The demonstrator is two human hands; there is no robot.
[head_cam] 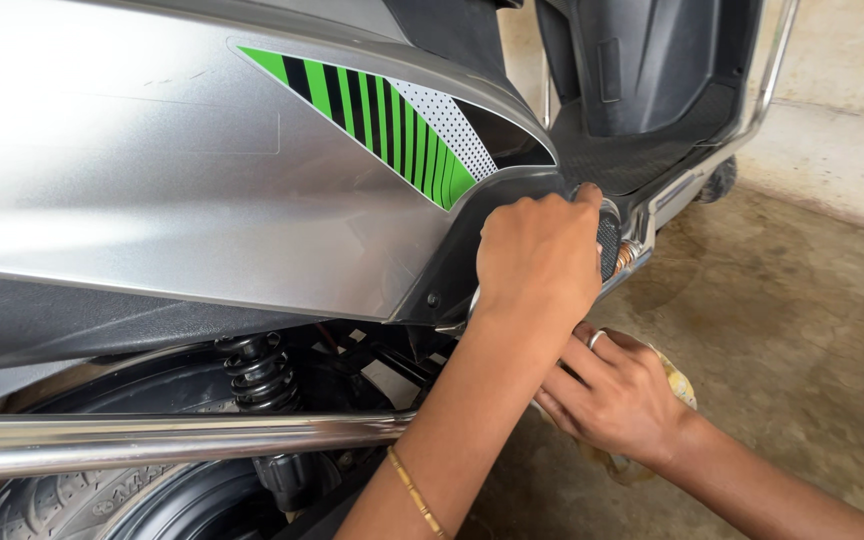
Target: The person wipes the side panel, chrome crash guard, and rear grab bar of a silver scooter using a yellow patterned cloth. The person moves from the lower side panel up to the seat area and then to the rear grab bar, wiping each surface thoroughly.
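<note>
While left hand (pixel 542 255) grips footrest (pixel 609 240), right hand (pixel 612 395) below, closed on yellow cloth (pixel 680 385).

Both forearms are bare, with no sleeve showing anywhere in the head view. The left hand (pixel 542 262) belongs to an arm that wears a thin gold-coloured bangle (pixel 415 493), a slim chain-like band sitting well back from the hand along the forearm. The right hand (pixel 612 397) carries a plain silver-coloured ring (pixel 596 339) on one finger. Neither hand is gloved.
</note>
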